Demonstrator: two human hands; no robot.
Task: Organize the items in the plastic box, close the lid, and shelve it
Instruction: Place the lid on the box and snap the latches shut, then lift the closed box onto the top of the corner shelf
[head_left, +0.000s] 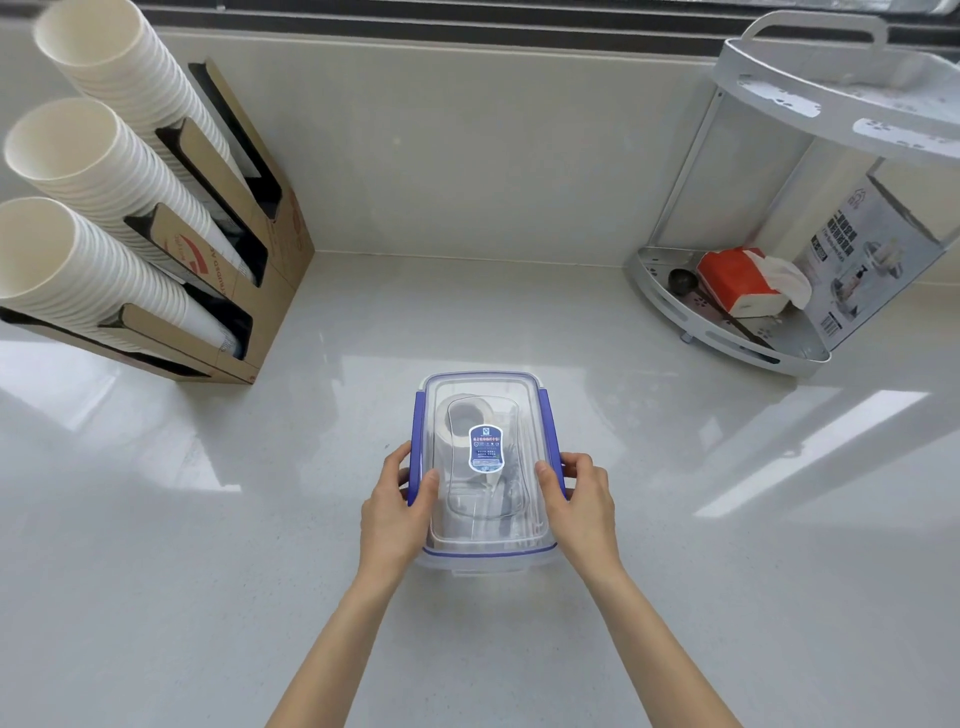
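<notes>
A clear plastic box (485, 556) stands on the pale counter (208, 597), its transparent lid (519, 405) on top with blue side clasps and a blue label (485, 448) in the middle. Through the lid I see a roll of tape (460, 415) and some dark slender items, blurred. My left hand (395, 512) grips the box's left side, thumb on the lid and fingers over the left clasp. My right hand (582, 501) grips the right side the same way, over the right clasp. The box looks lifted slightly at its near end, though I cannot be sure.
A white two-tier corner shelf (660, 291) stands at the back right, its lower tier holding a red tissue pack (732, 280), a dark spoon and a printed carton (862, 260). A cardboard dispenser (270, 249) with three stacks of paper cups leans at the left.
</notes>
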